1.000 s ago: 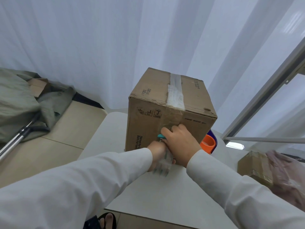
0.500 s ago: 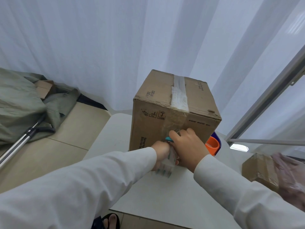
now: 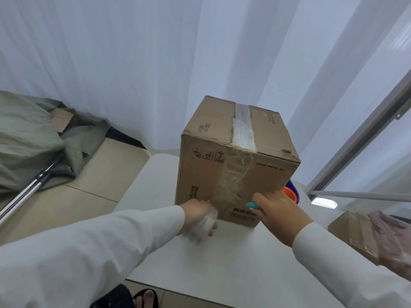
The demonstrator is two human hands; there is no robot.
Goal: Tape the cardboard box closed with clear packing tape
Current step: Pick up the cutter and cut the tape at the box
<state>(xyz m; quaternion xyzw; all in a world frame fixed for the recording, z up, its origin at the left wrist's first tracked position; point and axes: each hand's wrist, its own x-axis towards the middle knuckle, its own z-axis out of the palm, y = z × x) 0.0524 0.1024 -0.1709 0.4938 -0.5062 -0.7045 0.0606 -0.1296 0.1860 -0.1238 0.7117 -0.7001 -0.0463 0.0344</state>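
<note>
Clear tape [image 3: 242, 127] already runs along the top seam of the cardboard box [image 3: 235, 161], at the far end of the worktop [image 3: 211, 258], and down its near face. Your left hand [image 3: 198, 216] is clamped on the tape roll [image 3: 205, 223]; your right hand [image 3: 280, 216] grips a teal-handled tool [image 3: 252, 205]. Judged from this, cutting and pressing down remain.

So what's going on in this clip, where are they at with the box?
A person in white sleeves is taping a cardboard box that stands on a white table. Clear tape already runs across the top seam and down the near side. The left hand holds a roll of clear tape at the box's lower near face. The right hand grips something teal, possibly scissors; I cannot tell for sure.
</note>
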